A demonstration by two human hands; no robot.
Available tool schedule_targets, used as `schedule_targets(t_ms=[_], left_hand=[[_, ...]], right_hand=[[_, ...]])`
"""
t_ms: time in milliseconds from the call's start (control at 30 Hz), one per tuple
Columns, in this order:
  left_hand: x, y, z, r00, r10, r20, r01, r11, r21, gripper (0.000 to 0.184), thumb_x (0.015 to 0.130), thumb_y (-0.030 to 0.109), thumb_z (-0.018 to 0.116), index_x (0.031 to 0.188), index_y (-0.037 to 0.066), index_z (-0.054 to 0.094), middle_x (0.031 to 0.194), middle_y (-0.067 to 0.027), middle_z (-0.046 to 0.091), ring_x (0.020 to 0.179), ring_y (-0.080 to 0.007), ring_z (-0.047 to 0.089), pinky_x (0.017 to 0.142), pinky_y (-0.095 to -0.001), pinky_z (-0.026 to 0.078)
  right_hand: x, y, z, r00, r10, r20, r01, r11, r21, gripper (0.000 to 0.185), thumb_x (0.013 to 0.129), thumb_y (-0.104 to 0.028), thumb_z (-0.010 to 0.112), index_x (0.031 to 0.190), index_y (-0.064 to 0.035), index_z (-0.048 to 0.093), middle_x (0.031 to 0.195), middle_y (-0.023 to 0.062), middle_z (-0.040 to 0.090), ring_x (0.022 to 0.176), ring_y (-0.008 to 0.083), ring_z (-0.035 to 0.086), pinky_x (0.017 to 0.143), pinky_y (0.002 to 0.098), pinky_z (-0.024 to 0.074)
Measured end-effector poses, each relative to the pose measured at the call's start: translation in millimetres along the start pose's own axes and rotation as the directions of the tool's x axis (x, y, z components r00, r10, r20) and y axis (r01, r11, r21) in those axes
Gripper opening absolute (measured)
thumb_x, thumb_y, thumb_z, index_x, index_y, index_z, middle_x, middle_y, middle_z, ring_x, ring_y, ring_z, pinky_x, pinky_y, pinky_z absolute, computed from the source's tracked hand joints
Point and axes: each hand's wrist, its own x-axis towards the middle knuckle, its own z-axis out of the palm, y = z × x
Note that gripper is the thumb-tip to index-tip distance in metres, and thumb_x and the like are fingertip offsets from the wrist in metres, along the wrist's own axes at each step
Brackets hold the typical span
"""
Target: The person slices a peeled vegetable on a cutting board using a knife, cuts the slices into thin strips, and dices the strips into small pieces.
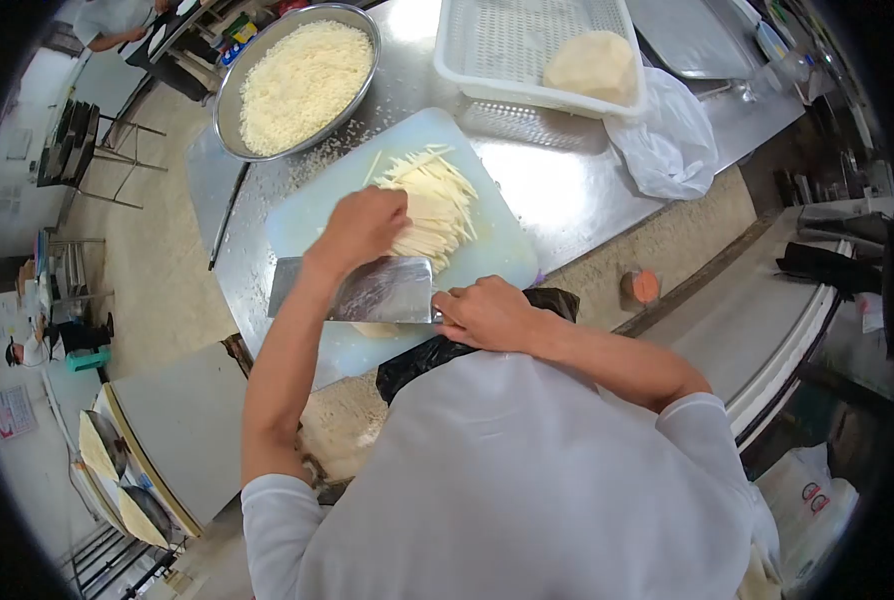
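Currently the right hand is wrapped around the handle of a cleaver, whose broad blade lies across the near part of a pale cutting board, pointing left. The left hand sits just beyond the blade, its fingers curled close together at the near left side of a heap of pale strips; whether it grips any of them I cannot tell. The strips lie fanned out on the far half of the board, and a pale piece shows on the near side of the blade.

Far left on the metal table stands a steel bowl heaped with finely cut pale bits. At the far right, a white perforated basket holds a rounded pale chunk, with a crumpled plastic bag against its right corner.
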Motion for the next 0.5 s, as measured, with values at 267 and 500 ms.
schedule_targets(t_ms=[267,500], left_hand=[[-73.7,-20.1,-89.9,0.521,-0.428,-0.739,0.315,0.901,-0.3,0.014,0.097,0.008,0.069,0.11,0.002,0.071,0.093,-0.0127,0.074,0.084,-0.025,0.07,0.079,-0.0336,0.054],[-95.7,-27.4,8.6,0.821,-0.44,-0.364,0.39,0.898,-0.205,0.034,0.087,-0.001,0.072,0.118,0.01,0.075,0.093,-0.0119,0.064,0.083,-0.0291,0.068,0.075,-0.041,0.054]], right_hand=[[-33.7,2.7,-29.8,0.972,0.23,-0.045,-0.209,0.939,0.275,0.036,0.096,-0.033,0.073,0.104,0.0015,0.065,0.074,0.0197,0.069,0.072,0.0417,0.069,0.067,0.0493,0.0535],[-37.4,36.3,-52.2,0.883,0.443,-0.152,-0.344,0.834,0.431,0.034,0.096,-0.027,0.074,0.101,0.0044,0.064,0.073,0.0231,0.065,0.07,0.0429,0.066,0.066,0.0473,0.0508]])
